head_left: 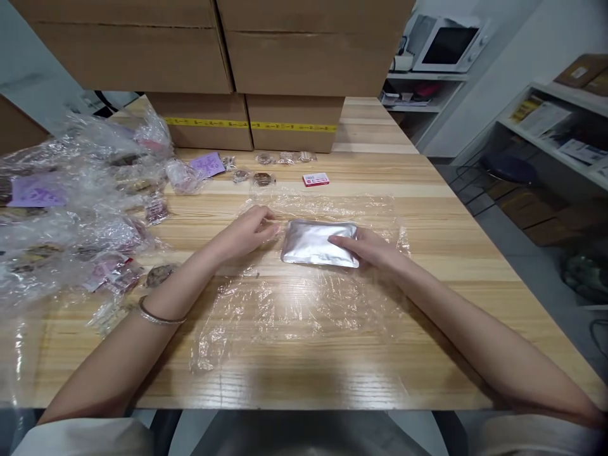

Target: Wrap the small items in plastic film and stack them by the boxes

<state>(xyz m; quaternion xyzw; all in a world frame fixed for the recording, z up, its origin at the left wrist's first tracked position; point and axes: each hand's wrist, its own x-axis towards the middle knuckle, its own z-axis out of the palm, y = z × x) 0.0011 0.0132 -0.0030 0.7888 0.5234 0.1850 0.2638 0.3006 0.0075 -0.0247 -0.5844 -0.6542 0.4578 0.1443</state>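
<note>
A silver foil pouch [319, 242] lies flat over a large clear plastic bag [294, 310] spread on the wooden table. My right hand [373, 247] grips the pouch at its right end, thumb on top and the other fingers mostly hidden. To the left of the pouch, my left hand [249, 231] has its fingers curled together at the bag's left edge and appears to pinch the thin film. A small gap separates the left fingertips from the pouch.
A heap of plastic-wrapped packets [95, 209] covers the table's left side. Stacked cardboard boxes [204, 120] stand at the back. Before them lie several small wrapped pieces [264, 179], a purple packet [208, 165] and a red-and-white box [316, 180]. Shelves with a microwave [449, 44] stand beyond.
</note>
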